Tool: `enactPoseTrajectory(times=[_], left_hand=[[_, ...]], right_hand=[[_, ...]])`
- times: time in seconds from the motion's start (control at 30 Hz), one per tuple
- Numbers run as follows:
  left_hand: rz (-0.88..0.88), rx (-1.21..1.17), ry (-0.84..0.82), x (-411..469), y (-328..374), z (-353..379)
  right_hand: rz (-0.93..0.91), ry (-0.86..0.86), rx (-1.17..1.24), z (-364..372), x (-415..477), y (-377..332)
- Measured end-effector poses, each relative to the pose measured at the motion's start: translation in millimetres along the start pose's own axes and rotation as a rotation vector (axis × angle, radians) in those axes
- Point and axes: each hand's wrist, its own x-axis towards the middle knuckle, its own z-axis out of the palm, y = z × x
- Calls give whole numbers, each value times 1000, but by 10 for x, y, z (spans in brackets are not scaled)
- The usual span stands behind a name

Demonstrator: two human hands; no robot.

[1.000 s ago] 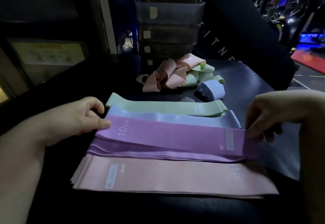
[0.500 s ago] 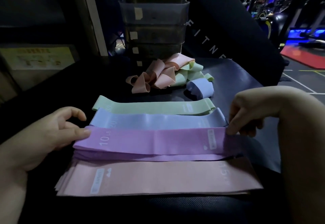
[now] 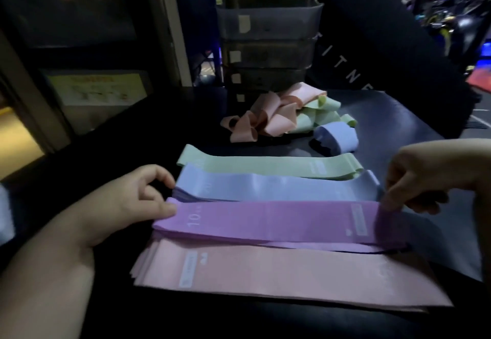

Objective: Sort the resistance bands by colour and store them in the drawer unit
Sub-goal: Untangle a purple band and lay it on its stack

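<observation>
Four flat stacks of bands lie side by side on the dark surface: green bands [image 3: 268, 167] farthest, then blue bands [image 3: 276, 187], purple bands [image 3: 268, 219], and pink bands [image 3: 279, 272] nearest me. My left hand [image 3: 132, 203] pinches the left end of the top purple band marked 10. At the other end my right hand [image 3: 419, 179] pinches the same band. A loose heap of pink, green and blue bands [image 3: 287, 118] lies behind the stacks. The drawer unit [image 3: 268, 43] stands at the back, its drawers closed.
A black padded bench back with white lettering [image 3: 372, 46] rises behind the drawer unit on the right. A yellow notice [image 3: 98, 90] hangs on the wall at the left. Gym floor and blue lights show at the far right.
The purple band stays stretched between both hands. My left hand has closed in on its left end, and the view has shifted slightly.
</observation>
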Motion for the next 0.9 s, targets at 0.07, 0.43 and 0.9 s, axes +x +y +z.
enactPoseTrajectory(times=[0.07, 0.43, 0.9], left_hand=[[-29, 64, -19, -15, 34, 5], [20, 242, 86, 8, -50, 48], [198, 273, 267, 364, 190, -38]], right_hand=[[45, 16, -29, -4, 45, 3], [63, 30, -92, 3, 72, -11], [-273, 199, 372, -44, 45, 83]])
